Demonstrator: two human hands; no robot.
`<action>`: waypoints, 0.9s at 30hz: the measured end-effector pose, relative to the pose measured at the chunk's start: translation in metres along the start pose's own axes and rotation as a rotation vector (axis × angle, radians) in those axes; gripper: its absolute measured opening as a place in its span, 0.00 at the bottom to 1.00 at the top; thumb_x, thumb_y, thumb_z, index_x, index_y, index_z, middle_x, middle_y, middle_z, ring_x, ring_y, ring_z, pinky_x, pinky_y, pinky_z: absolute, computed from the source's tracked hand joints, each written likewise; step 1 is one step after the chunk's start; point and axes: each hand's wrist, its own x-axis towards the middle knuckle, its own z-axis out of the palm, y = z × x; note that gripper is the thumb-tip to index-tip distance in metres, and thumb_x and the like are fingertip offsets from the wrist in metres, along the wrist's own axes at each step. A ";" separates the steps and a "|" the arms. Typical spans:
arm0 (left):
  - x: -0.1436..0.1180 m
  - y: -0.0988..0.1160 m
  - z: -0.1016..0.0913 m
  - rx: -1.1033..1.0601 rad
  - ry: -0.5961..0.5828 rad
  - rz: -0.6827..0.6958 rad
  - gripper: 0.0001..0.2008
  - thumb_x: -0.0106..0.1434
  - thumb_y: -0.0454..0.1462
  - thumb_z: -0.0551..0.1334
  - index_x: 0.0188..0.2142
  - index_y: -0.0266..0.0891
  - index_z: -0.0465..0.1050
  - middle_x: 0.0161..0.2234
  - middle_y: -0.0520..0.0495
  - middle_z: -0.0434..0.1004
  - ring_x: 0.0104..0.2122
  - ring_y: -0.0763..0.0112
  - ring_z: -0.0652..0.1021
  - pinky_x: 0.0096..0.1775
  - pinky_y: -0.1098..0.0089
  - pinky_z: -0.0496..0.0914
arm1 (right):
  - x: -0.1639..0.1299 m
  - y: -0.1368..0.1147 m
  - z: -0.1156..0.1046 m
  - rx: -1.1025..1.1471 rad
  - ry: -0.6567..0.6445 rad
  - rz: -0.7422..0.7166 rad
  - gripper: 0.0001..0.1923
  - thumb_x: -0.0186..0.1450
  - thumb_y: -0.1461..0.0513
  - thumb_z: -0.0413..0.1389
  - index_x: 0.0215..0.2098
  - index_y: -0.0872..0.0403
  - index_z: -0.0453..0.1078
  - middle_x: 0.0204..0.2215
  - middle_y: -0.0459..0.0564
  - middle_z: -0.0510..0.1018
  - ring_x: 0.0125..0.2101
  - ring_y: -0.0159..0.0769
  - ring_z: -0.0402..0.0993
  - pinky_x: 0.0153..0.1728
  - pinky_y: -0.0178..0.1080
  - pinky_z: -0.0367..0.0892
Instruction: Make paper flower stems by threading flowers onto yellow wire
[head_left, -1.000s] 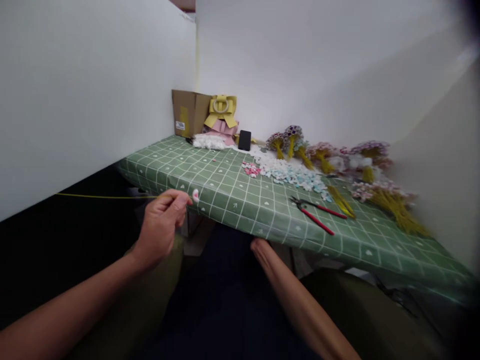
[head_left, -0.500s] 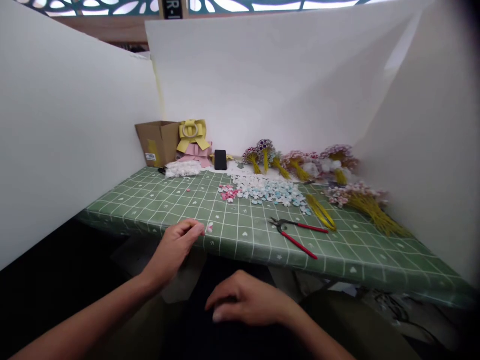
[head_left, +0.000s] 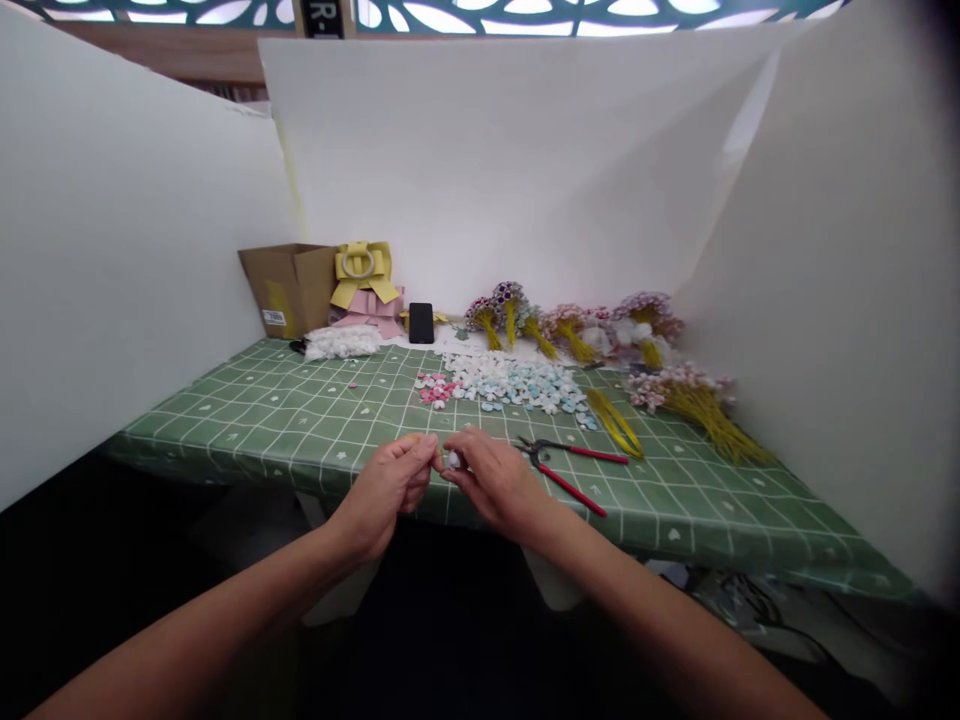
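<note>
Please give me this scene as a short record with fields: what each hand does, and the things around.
left hand: fingertips pinched, meeting the right hand
right hand: pinches a small white piece
pliers: red handles, lying right of the hands
loose petals: pink, white, blue heap, mid-table
table: green checked cloth
cardboard box: far left corner

Green cloth (head_left: 300,410) is showing a white grid with little hearts. Pliers (head_left: 574,470) are sporting red handles. Petals (head_left: 517,385) are looking white, blue and pink, stems (head_left: 615,420) yellow, far-left box (head_left: 289,285) brown.
</note>
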 end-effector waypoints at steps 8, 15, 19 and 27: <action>-0.007 0.000 0.014 0.636 -0.050 0.651 0.14 0.66 0.38 0.55 0.24 0.36 0.68 0.22 0.52 0.67 0.23 0.78 0.67 0.28 0.75 0.61 | -0.021 -0.013 -0.013 0.353 0.009 0.259 0.17 0.69 0.52 0.45 0.28 0.54 0.60 0.20 0.44 0.67 0.20 0.29 0.63 0.24 0.33 0.58; -0.031 -0.048 -0.010 0.895 -0.010 0.474 0.16 0.68 0.37 0.52 0.24 0.37 0.69 0.22 0.52 0.70 0.23 0.78 0.71 0.28 0.77 0.63 | -0.071 -0.025 0.042 1.192 -0.279 0.757 0.19 0.68 0.48 0.43 0.35 0.54 0.60 0.15 0.37 0.63 0.13 0.26 0.60 0.18 0.30 0.58; -0.067 -0.062 -0.026 0.968 0.093 0.448 0.15 0.67 0.37 0.53 0.25 0.38 0.68 0.21 0.53 0.70 0.22 0.78 0.72 0.27 0.79 0.64 | -0.110 -0.033 0.058 0.923 -0.500 0.776 0.14 0.66 0.53 0.50 0.34 0.56 0.67 0.19 0.41 0.67 0.18 0.25 0.63 0.21 0.28 0.56; -0.068 -0.084 -0.067 1.058 0.067 0.531 0.14 0.66 0.36 0.54 0.24 0.39 0.70 0.20 0.53 0.72 0.20 0.77 0.74 0.26 0.80 0.66 | -0.146 -0.023 0.078 0.394 -1.063 0.635 0.11 0.64 0.56 0.57 0.39 0.53 0.76 0.37 0.51 0.81 0.37 0.39 0.76 0.30 0.32 0.60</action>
